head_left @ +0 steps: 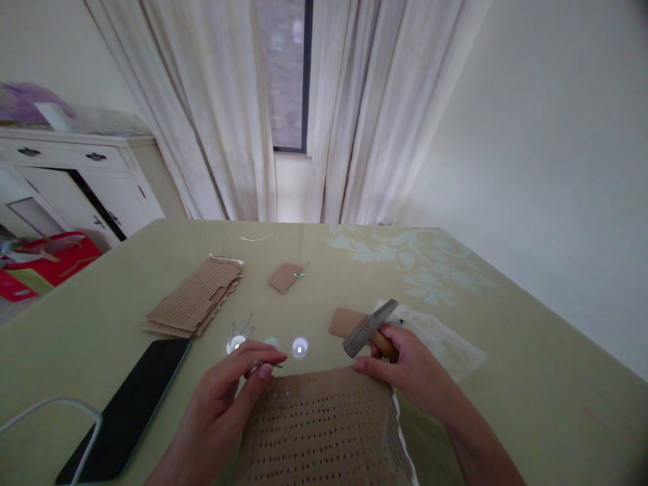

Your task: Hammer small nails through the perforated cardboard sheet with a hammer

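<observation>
From the head camera, two bare hands work over a green surface (506,351). The left hand (227,398) has its fingers pinched together, and its grip is closed on a thin nail (269,365) held at the fingertips. The nail sits just above the far edge of a brown card with holes (324,425), which lies flat right in front of the person. The right hand (405,371) has its grip wrapped tight around the wooden handle of a small hammer (369,329). The grey hammer head is tilted up and points left, a little above the card.

A few loose nails (241,329) lie on the surface just past the left hand. A stack of more brown cards (195,300) lies farther away on the left. A black phone (134,405) lies flat on the left side, with a white cable (50,408) near it. White curtains (227,108) hang behind.
</observation>
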A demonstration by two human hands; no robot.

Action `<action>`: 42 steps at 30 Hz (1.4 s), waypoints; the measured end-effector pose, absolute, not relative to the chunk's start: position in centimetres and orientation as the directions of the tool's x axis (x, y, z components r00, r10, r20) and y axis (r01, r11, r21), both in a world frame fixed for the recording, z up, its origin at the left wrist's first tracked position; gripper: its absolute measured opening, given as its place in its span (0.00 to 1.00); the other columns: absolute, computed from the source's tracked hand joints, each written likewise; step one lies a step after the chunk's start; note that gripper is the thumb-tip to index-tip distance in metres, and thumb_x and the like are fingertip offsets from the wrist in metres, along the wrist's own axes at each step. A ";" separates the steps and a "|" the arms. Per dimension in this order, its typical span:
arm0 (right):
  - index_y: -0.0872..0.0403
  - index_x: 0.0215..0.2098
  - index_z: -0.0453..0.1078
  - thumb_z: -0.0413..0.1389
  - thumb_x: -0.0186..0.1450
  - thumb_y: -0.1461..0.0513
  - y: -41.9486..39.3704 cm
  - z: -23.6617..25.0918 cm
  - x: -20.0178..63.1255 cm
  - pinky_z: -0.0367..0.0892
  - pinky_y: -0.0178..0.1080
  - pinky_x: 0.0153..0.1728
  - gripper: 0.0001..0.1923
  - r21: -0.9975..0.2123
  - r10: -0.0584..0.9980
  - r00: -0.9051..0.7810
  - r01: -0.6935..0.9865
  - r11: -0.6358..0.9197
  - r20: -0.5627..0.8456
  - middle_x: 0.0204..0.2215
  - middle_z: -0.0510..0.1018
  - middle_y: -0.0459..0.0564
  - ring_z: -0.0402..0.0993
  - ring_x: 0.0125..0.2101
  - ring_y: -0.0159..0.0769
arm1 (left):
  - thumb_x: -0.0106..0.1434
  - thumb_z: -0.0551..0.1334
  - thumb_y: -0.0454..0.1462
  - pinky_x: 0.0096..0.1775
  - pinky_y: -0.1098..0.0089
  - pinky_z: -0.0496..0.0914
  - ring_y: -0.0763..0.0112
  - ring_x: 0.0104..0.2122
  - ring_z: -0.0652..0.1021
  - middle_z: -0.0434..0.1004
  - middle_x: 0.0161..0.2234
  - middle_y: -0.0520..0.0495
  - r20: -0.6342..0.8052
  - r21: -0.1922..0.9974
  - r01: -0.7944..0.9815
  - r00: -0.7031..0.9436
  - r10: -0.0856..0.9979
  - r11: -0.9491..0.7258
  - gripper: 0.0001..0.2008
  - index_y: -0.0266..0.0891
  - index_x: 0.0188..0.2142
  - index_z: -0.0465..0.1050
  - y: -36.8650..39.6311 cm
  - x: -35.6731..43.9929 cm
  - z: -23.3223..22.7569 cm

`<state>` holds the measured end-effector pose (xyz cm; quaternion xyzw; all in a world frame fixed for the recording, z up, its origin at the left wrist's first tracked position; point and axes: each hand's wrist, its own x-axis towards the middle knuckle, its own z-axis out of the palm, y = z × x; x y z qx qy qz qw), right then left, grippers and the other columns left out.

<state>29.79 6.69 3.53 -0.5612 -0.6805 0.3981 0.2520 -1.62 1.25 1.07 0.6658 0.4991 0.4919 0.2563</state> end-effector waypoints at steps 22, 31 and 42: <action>0.54 0.40 0.77 0.68 0.63 0.56 6.6 3.6 29.8 0.62 0.36 0.30 0.11 -0.832 0.965 -0.252 0.550 0.076 -0.079 0.30 0.74 0.45 0.69 0.31 0.37 | 0.75 0.66 0.43 0.48 0.60 0.68 0.59 0.42 0.79 0.84 0.36 0.53 0.329 0.731 0.565 0.201 0.923 -0.383 0.08 0.54 0.39 0.85 0.9 -1.1 0.1; 0.55 0.40 0.78 0.68 0.64 0.57 6.5 3.8 29.8 0.60 0.35 0.29 0.11 -0.834 0.959 -0.271 0.546 0.082 -0.083 0.28 0.73 0.44 0.68 0.30 0.35 | 0.75 0.66 0.37 0.49 0.62 0.67 0.64 0.42 0.80 0.85 0.38 0.56 0.416 0.633 0.580 0.304 0.857 -0.513 0.06 0.50 0.41 0.81 1.1 -1.1 0.7; 0.52 0.42 0.80 0.56 0.76 0.55 6.1 5.8 29.6 0.70 0.44 0.45 0.13 -0.721 0.954 -0.273 0.635 0.278 0.127 0.40 0.86 0.52 0.80 0.41 0.46 | 0.76 0.63 0.34 0.48 0.66 0.73 0.65 0.43 0.82 0.87 0.43 0.53 0.484 0.587 0.532 0.375 0.791 -0.611 0.08 0.49 0.45 0.81 1.2 -0.6 1.2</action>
